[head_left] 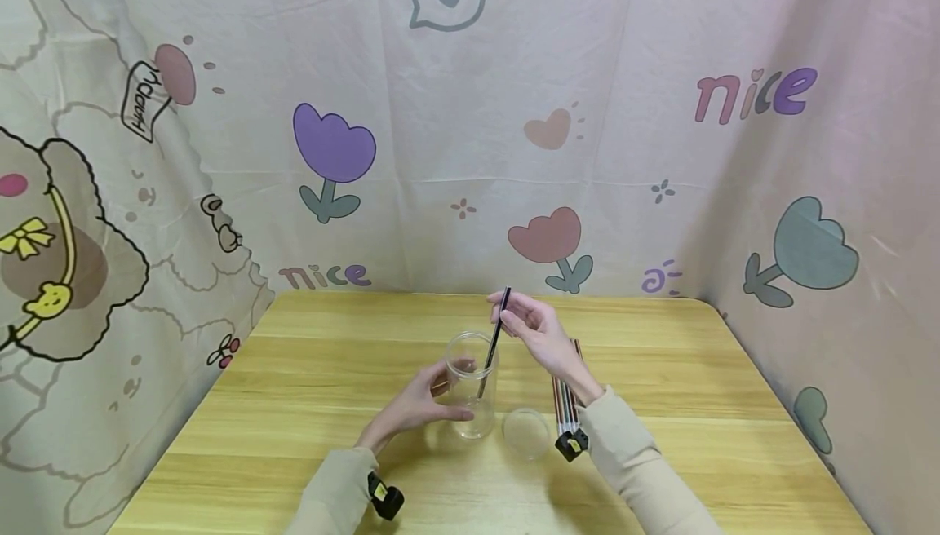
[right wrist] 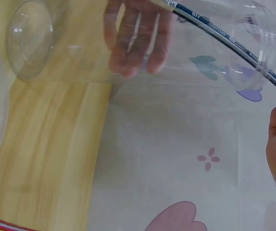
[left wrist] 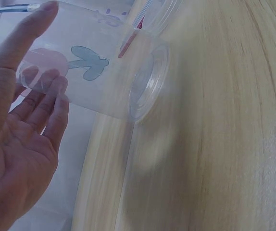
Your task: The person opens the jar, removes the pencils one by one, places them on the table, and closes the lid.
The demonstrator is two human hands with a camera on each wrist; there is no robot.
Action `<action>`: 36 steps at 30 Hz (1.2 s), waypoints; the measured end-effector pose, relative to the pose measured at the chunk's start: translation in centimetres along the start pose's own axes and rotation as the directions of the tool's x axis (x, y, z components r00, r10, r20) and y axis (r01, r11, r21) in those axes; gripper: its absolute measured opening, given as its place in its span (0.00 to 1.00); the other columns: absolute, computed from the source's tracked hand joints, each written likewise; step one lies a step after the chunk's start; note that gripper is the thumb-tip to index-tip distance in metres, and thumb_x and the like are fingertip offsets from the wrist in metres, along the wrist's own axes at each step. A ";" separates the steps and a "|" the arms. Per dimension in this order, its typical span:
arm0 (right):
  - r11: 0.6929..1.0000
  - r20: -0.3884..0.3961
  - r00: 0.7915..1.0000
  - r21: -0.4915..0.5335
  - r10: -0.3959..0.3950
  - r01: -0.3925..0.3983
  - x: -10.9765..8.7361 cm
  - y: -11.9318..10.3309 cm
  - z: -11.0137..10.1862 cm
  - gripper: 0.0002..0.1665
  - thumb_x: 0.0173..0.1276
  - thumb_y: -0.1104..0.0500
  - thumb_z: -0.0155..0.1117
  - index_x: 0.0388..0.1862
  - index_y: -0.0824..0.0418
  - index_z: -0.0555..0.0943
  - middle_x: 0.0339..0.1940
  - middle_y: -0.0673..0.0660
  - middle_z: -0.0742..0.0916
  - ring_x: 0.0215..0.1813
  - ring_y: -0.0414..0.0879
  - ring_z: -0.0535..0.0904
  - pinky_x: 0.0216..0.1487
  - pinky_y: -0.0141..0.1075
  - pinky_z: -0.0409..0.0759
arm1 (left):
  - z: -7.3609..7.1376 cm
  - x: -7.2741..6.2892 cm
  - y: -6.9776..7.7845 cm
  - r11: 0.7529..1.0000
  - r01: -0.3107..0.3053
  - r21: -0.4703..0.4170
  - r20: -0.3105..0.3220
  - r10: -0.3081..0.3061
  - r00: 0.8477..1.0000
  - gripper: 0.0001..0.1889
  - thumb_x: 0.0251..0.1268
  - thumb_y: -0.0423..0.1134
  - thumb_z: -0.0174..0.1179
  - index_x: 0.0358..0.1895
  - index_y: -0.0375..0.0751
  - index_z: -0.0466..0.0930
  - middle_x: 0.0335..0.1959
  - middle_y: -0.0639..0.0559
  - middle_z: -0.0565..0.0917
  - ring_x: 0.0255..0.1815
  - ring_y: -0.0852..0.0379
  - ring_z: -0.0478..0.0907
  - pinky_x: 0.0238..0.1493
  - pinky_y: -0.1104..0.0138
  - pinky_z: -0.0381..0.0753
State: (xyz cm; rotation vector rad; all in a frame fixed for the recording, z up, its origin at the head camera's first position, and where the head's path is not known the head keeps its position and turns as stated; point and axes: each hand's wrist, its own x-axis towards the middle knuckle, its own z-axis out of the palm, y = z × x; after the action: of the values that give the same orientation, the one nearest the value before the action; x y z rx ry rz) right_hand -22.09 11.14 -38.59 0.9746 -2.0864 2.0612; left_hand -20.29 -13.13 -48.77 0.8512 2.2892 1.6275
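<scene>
A clear cylindrical jar (head_left: 473, 425) stands on the table, its mouth open at the top. My left hand (head_left: 414, 404) grips it from the left, thumb in front and fingers round the far side; the fingers show through the wall in the right wrist view. Above the rim, my right hand (head_left: 539, 335) pinches a dark pencil (head_left: 493, 345) near its upper end. The pencil slants down through the mouth, its lower part inside the jar. In the right wrist view, printed lettering runs along the dark blue pencil (right wrist: 219, 36).
A round clear lid (head_left: 525, 435) lies just right of the jar. Several coloured pencils (head_left: 565, 404) lie side by side under the right wrist. The wooden table (head_left: 294, 372) meets a patterned cloth (head_left: 455, 111) at the back and sides. Black devices sit on both wrists.
</scene>
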 end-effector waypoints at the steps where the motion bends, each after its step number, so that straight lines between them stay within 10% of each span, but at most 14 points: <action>1: 1.000 -0.011 1.000 -0.001 0.005 -0.006 0.0 -0.1 -0.1 0.17 0.78 0.65 0.54 0.59 0.76 0.76 0.37 0.39 0.87 0.37 0.32 0.77 0.38 0.21 0.77 | 0.0 0.0 0.0 1.000 0.000 0.002 0.000 0.000 1.000 0.41 0.55 0.39 0.75 0.73 0.41 0.66 0.71 0.39 0.74 0.74 0.37 0.69 0.77 0.42 0.65; 10: 0.970 -0.101 0.990 0.213 -0.100 0.120 -0.1 -0.9 -1.0 0.15 0.77 0.69 0.51 0.47 0.55 0.84 0.37 0.44 0.89 0.30 0.34 0.73 0.32 0.21 0.74 | 0.0 -0.1 0.1 1.000 0.019 -0.010 -0.002 -0.019 1.000 0.40 0.54 0.39 0.76 0.72 0.43 0.67 0.71 0.41 0.74 0.74 0.38 0.69 0.77 0.43 0.65; 17: 0.919 -0.181 0.971 0.334 -0.154 0.208 0.2 -1.9 -2.2 0.17 0.79 0.70 0.48 0.50 0.57 0.83 0.37 0.48 0.88 0.31 0.36 0.76 0.33 0.20 0.77 | 0.0 -0.2 0.2 1.000 0.022 -0.006 -0.009 -0.022 1.000 0.39 0.54 0.38 0.76 0.71 0.45 0.69 0.70 0.44 0.75 0.74 0.39 0.69 0.77 0.44 0.66; 36: 0.969 -0.294 0.951 0.193 -0.094 0.156 1.3 -4.9 -4.8 0.22 0.79 0.66 0.51 0.68 0.71 0.72 0.32 0.47 0.88 0.27 0.37 0.73 0.27 0.23 0.74 | 0.0 -0.2 0.4 1.000 0.013 -0.012 0.000 -0.013 1.000 0.41 0.54 0.37 0.75 0.72 0.41 0.67 0.71 0.39 0.73 0.75 0.36 0.67 0.78 0.42 0.63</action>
State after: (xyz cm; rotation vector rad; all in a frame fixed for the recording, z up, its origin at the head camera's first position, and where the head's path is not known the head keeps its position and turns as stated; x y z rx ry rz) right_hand -22.76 15.41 -33.12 0.7548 -1.6483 2.2386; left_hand -20.01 -13.18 -48.43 0.8326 2.2777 1.6341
